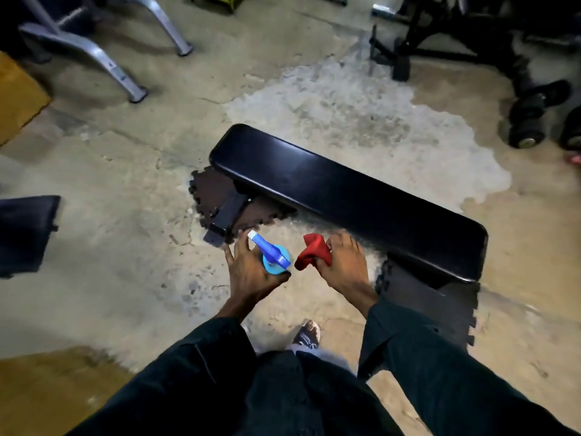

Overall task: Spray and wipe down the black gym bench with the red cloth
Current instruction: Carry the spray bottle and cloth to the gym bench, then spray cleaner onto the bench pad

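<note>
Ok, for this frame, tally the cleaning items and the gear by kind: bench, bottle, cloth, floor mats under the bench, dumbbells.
Bench: 1
Spray bottle, in the left hand: 1
Red cloth, in the right hand: 1
Floor mats under the bench: 2
Dumbbells, one more cut off by the frame edge: 2
Total: 7

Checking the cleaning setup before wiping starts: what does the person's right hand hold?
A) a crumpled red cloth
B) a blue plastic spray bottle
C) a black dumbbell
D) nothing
A: the right hand grips the crumpled red cloth; the left hand holds the blue plastic spray bottle.
</note>
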